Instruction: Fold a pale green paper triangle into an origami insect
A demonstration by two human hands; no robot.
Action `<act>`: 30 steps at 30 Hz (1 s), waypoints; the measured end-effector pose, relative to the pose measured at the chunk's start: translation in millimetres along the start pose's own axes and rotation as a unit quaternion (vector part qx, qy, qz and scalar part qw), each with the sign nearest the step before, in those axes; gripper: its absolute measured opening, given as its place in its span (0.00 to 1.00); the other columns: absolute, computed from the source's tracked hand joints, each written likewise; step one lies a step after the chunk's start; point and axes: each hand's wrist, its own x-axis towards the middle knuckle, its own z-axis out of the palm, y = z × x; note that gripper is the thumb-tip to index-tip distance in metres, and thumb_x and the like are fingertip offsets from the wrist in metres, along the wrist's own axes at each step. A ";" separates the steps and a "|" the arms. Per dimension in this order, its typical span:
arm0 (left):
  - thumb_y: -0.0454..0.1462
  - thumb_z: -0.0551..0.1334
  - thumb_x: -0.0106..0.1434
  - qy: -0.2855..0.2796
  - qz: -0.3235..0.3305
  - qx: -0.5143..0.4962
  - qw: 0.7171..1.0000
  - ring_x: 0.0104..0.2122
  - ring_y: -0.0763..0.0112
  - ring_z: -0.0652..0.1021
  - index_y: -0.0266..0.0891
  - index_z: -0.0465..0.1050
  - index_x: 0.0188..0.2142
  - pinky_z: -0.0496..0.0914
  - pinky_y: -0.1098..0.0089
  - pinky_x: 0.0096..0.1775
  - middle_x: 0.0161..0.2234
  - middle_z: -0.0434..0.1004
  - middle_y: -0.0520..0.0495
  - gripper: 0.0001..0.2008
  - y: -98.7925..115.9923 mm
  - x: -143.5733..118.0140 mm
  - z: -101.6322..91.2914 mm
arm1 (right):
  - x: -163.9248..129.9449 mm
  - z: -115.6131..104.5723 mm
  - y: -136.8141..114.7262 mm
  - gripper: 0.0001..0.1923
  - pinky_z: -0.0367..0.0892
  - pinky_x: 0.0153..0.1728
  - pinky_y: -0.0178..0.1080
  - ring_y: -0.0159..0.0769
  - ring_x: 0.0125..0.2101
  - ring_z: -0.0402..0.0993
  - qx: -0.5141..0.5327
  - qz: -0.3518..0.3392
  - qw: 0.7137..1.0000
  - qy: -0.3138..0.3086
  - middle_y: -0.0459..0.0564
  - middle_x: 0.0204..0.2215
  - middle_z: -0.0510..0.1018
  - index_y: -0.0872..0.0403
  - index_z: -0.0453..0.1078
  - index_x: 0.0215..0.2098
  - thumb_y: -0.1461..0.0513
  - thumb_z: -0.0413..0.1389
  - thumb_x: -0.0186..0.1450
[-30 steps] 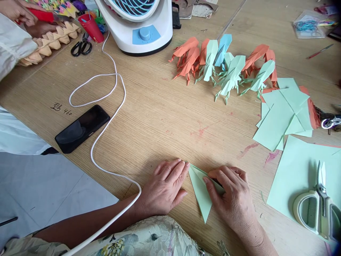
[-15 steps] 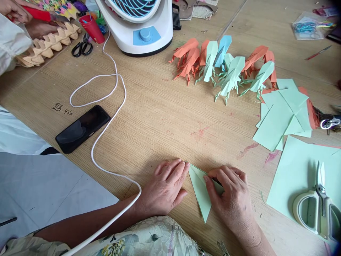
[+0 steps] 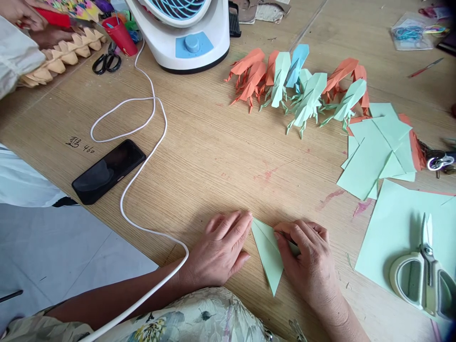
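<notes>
A folded triangle of light green paper [image 3: 268, 259] lies on the table close to my body, one point toward me. My left hand [image 3: 219, 247] rests flat with its fingers stretched out, the fingertips at the paper's upper left corner. On the other side, my right hand [image 3: 308, 256] pinches the paper's right edge between thumb and bent forefinger. A dark patch shows under the right fingers; I cannot tell whether it is shadow or an object. The right part of the paper is hidden beneath this hand.
Light green sheets [image 3: 377, 149] and green-handled scissors [image 3: 425, 266] lie at right. Folded paper figures [image 3: 306, 99] stand behind. A phone [image 3: 109, 171], white cable [image 3: 162, 133], fan [image 3: 192, 52], black scissors [image 3: 107, 61] and red cup [image 3: 121, 35] sit left. Another person's hands [image 3: 30, 19] work far left.
My right thumb and forefinger have closed more tightly at the paper's edge. The left fingertips have shifted slightly at the corner. The whole view has moved a little.
</notes>
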 end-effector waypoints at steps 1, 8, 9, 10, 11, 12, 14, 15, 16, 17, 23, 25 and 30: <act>0.47 0.52 0.70 -0.004 0.002 0.002 1.000 0.62 0.54 0.62 0.29 0.60 0.64 0.60 0.58 0.57 0.66 0.59 0.37 0.30 -0.4 0.4 -1.0 | 0.0 0.1 0.1 0.07 0.59 0.42 0.44 0.36 0.32 0.72 -0.002 0.000 1.000 0.001 0.45 0.28 0.75 0.50 0.72 0.41 0.65 0.53 0.69; 0.48 0.51 0.71 0.008 0.006 0.009 1.000 0.62 0.56 0.61 0.29 0.58 0.65 0.57 0.58 0.58 0.66 0.59 0.39 0.31 -1.2 0.2 -2.2 | 0.5 0.3 -0.9 0.07 0.59 0.42 0.44 0.36 0.32 0.72 0.000 0.003 1.000 0.004 0.45 0.29 0.75 0.50 0.72 0.39 0.65 0.52 0.70; 0.48 0.51 0.71 0.008 0.006 0.009 1.000 0.62 0.56 0.61 0.30 0.58 0.65 0.57 0.58 0.58 0.67 0.59 0.39 0.31 -1.3 -0.1 -2.0 | 0.7 0.2 -1.2 0.06 0.59 0.42 0.44 0.36 0.32 0.72 0.002 0.003 1.000 0.005 0.45 0.28 0.75 0.50 0.71 0.38 0.65 0.52 0.70; 0.48 0.51 0.71 0.006 0.006 0.009 1.000 0.63 0.56 0.61 0.30 0.58 0.65 0.57 0.58 0.58 0.67 0.58 0.38 0.31 -1.4 -0.4 -1.8 | 0.8 0.2 -1.4 0.06 0.60 0.42 0.44 0.36 0.31 0.72 0.003 0.003 1.000 0.006 0.45 0.28 0.75 0.50 0.71 0.38 0.65 0.52 0.70; 0.48 0.51 0.71 0.005 0.007 0.009 1.000 0.63 0.56 0.61 0.31 0.58 0.65 0.57 0.58 0.58 0.67 0.58 0.38 0.31 -1.5 -0.6 -1.7 | 0.8 0.2 -1.6 0.07 0.60 0.42 0.44 0.36 0.31 0.72 0.004 0.002 1.000 0.007 0.45 0.28 0.75 0.50 0.71 0.38 0.65 0.52 0.70; 0.49 0.52 0.70 0.003 0.007 0.009 1.000 0.63 0.56 0.61 0.31 0.58 0.65 0.57 0.58 0.58 0.67 0.58 0.38 0.31 -1.7 -0.7 -1.7 | 0.8 0.2 -1.6 0.07 0.60 0.42 0.44 0.36 0.31 0.72 0.004 0.002 1.000 0.006 0.45 0.28 0.75 0.50 0.71 0.38 0.66 0.52 0.70; 0.49 0.52 0.70 -0.001 0.007 0.008 1.000 0.63 0.57 0.61 0.32 0.58 0.65 0.57 0.58 0.58 0.67 0.57 0.39 0.31 -1.8 -0.7 -2.1 | 0.6 0.2 -1.4 0.07 0.60 0.42 0.44 0.37 0.32 0.71 0.005 0.001 1.000 0.005 0.45 0.27 0.74 0.50 0.71 0.37 0.66 0.52 0.70; 0.49 0.53 0.70 -0.003 0.007 0.008 1.000 0.63 0.57 0.61 0.32 0.58 0.65 0.57 0.58 0.58 0.67 0.57 0.39 0.31 -1.8 -0.6 -2.4 | 0.4 0.3 -1.1 0.07 0.60 0.42 0.44 0.37 0.32 0.71 0.006 0.001 1.000 0.005 0.45 0.27 0.74 0.50 0.71 0.37 0.66 0.52 0.70; 0.49 0.53 0.70 -0.005 0.005 0.010 1.000 0.63 0.57 0.61 0.32 0.58 0.65 0.57 0.58 0.58 0.67 0.57 0.39 0.31 -1.7 -0.5 -2.8 | 0.2 0.4 -0.8 0.07 0.60 0.42 0.44 0.37 0.32 0.71 0.008 0.000 1.000 0.005 0.45 0.27 0.74 0.50 0.71 0.36 0.66 0.52 0.70; 0.50 0.53 0.70 -0.008 0.004 0.012 1.000 0.63 0.58 0.61 0.32 0.57 0.65 0.57 0.58 0.58 0.67 0.57 0.39 0.32 -1.4 -0.3 -3.2 | 0.0 0.5 -0.5 0.08 0.60 0.42 0.44 0.37 0.32 0.71 0.009 -0.001 1.000 0.005 0.45 0.27 0.74 0.50 0.71 0.36 0.66 0.52 0.70; 0.50 0.51 0.71 -0.012 -0.005 0.030 0.999 0.63 0.60 0.61 0.33 0.56 0.66 0.57 0.58 0.58 0.68 0.56 0.42 0.31 0.5 -0.8 -4.3 | -0.1 0.5 -0.5 0.08 0.60 0.42 0.44 0.35 0.31 0.71 0.019 -0.002 1.000 0.005 0.45 0.27 0.74 0.51 0.70 0.35 0.67 0.51 0.70; 0.50 0.50 0.71 -0.012 -0.004 0.034 0.999 0.63 0.60 0.60 0.33 0.56 0.66 0.57 0.58 0.58 0.68 0.56 0.42 0.31 0.5 -1.4 -4.0 | 0.1 0.4 -1.1 0.08 0.60 0.42 0.44 0.34 0.30 0.70 0.020 -0.003 1.000 0.008 0.45 0.27 0.74 0.51 0.69 0.35 0.67 0.51 0.70; 0.51 0.48 0.71 -0.019 -0.002 0.039 0.999 0.64 0.60 0.59 0.34 0.54 0.67 0.57 0.59 0.58 0.69 0.54 0.43 0.32 -0.7 -2.0 -3.2 | 0.2 0.4 -1.6 0.08 0.59 0.41 0.43 0.34 0.30 0.69 0.020 -0.005 1.000 0.014 0.44 0.26 0.73 0.52 0.68 0.33 0.67 0.52 0.70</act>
